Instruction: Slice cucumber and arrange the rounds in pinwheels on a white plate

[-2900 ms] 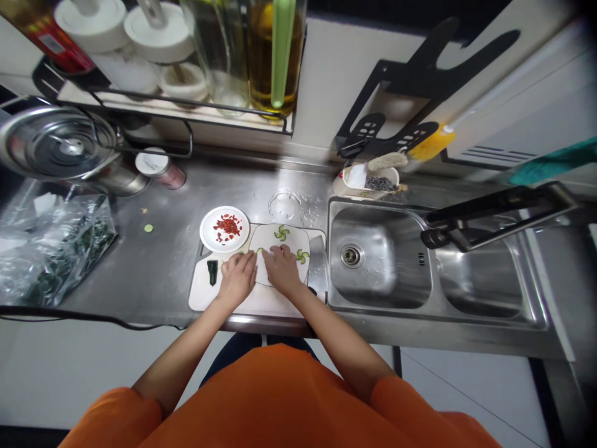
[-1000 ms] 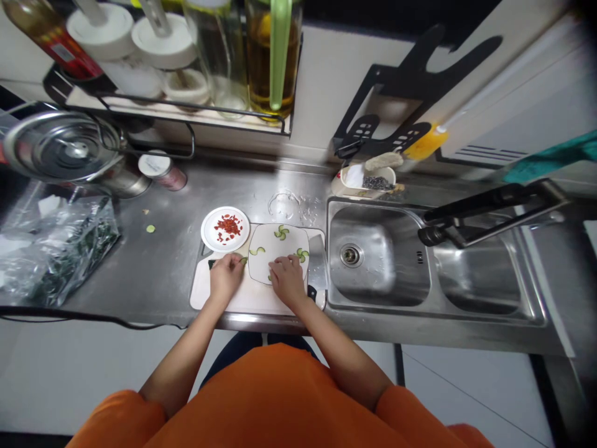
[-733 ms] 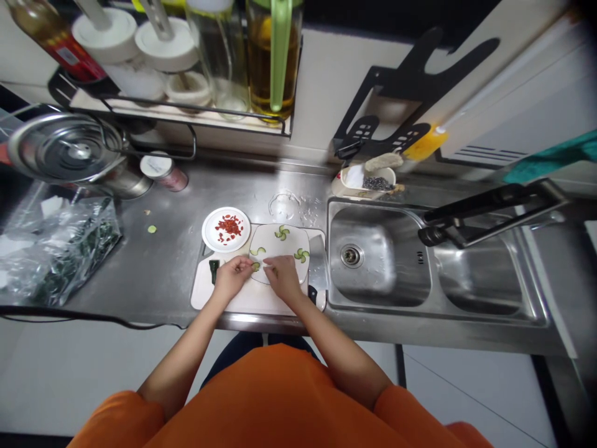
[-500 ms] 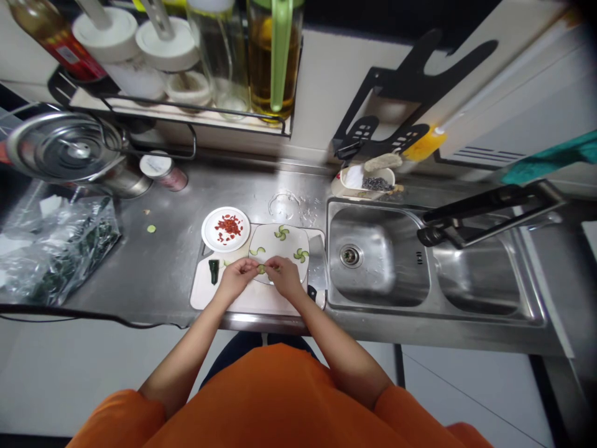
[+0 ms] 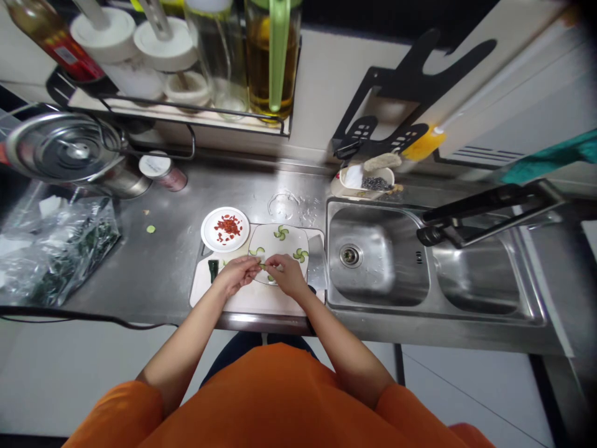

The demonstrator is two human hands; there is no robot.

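My left hand (image 5: 239, 274) and my right hand (image 5: 285, 272) meet over the near left part of a squarish white plate (image 5: 265, 235). Their fingertips pinch a small green cucumber slice (image 5: 262, 266) from both sides. Green slices lie on the plate in curved pinwheel shapes, one at the far edge (image 5: 281, 233) and another at the right (image 5: 301, 255). More slices show at the left and near sides, partly behind my fingers. Under the plate is a white cutting board (image 5: 265, 303). A dark green cucumber end piece (image 5: 213, 269) sits on it, left of my left hand.
A round white plate (image 5: 208, 231) holding red bits overlaps the board's far left. A knife blade (image 5: 318, 258) lies along its right side, before the double sink (image 5: 379, 292). Leftward are a bag of greens (image 5: 79, 249), a jar (image 5: 163, 171) and a lidded pot (image 5: 69, 149).
My left hand has turned and opened its lower fingers a little, while my right hand has shifted slightly right. The slice between them now shows more edge-on.
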